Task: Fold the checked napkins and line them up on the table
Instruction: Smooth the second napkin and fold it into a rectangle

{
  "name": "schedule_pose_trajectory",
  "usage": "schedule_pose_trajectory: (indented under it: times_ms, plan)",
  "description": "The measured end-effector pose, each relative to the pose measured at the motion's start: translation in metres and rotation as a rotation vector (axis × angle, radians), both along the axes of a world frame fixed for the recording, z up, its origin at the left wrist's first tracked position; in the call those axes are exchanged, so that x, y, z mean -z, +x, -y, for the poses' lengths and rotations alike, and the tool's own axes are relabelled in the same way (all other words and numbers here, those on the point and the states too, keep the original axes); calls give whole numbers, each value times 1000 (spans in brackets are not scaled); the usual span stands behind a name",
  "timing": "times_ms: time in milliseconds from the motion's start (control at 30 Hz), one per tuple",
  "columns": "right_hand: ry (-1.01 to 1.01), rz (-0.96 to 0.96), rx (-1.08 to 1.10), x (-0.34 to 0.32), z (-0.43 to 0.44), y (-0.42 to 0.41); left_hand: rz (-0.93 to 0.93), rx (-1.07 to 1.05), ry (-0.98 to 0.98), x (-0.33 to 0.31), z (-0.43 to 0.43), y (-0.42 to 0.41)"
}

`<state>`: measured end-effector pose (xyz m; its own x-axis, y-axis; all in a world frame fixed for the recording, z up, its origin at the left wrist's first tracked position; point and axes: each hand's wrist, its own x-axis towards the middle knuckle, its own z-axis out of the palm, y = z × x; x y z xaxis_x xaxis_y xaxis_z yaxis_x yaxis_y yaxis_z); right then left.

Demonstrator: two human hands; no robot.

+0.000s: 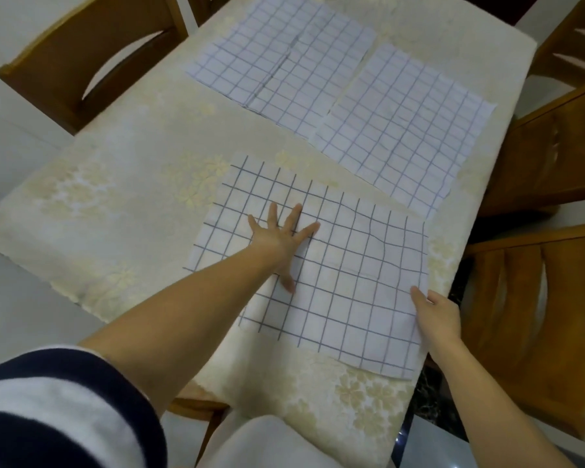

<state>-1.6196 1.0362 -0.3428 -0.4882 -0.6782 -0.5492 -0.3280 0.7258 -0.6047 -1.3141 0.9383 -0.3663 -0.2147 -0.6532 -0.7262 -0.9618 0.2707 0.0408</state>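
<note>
A white napkin with dark checks (345, 275) lies flat near me on the table. My left hand (281, 241) rests palm down on its left half, fingers spread. My right hand (436, 315) pinches the napkin's right edge near the table's side. Two more checked napkins lie farther off: one (281, 59) at the far middle with a crease down its centre, the other (406, 130) to its right, close beside it.
The table wears a cream flowered cloth (122, 204). Wooden chairs stand around it: one at the far left (92, 52), several along the right side (547, 305). The table's right edge runs just past my right hand.
</note>
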Motion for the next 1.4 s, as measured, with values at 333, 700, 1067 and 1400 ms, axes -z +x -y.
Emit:
schedule_pose_trajectory:
  times_ms: [333,700,1067,1400]
  plan:
    - [-158,33,25,-20,-8,3,80,-109,105,-17,-2,-20]
    - [-67,215,74,-17,-17,1,73,-147,106,-17,-2,-25]
    - [-109,92,21,-25,-47,11,67,-163,104,-15,-1,-26]
    - [-522,21,-81,-100,-48,90,44,-159,98,-13,-1,-23]
